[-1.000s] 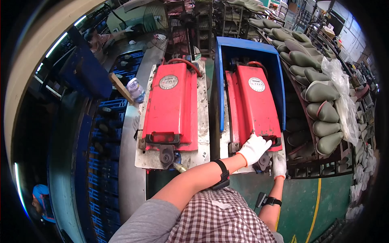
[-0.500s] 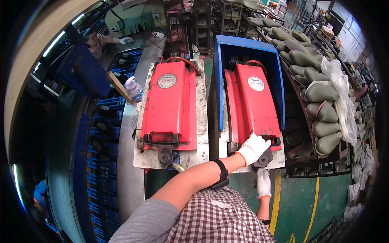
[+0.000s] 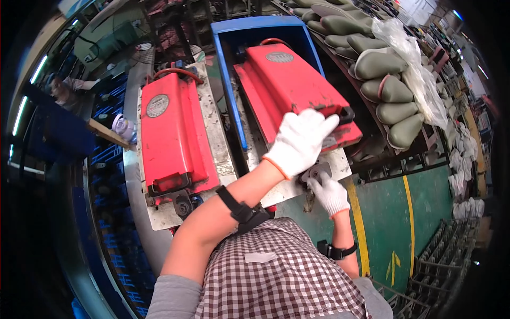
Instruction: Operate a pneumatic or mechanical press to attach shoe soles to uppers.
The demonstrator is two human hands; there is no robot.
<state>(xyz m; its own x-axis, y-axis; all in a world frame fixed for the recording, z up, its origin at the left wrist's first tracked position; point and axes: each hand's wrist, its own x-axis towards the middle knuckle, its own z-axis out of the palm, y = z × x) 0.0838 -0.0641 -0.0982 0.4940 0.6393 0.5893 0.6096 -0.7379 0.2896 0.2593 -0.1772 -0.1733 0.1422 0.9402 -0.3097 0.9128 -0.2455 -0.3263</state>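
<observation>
To the right stands a press with a red metal cover (image 3: 295,80); its near end is lifted off the pale base plate (image 3: 337,162). My left hand (image 3: 300,141), in a white knit glove, is closed on the cover's near end, beside the black handle (image 3: 346,115). Some of its fingertips are hidden. Lower down, my right hand (image 3: 330,195), gloved too, reaches up to a dark round-centred fitting (image 3: 317,173) at the plate's front edge. Its fingers are near or touching the fitting, and blur hides their grip.
A second press with a red cover (image 3: 172,130) stands to the left, lowered. A blue hood (image 3: 226,85) surrounds the right press. Olive boot-shaped pieces (image 3: 380,64) fill a rack at right, partly under clear plastic (image 3: 411,69). A person (image 3: 66,87) works far left.
The right press's red cover has risen at its near end with my left hand on it. My right hand has moved up beside the fitting. The whole view has turned and shifted.
</observation>
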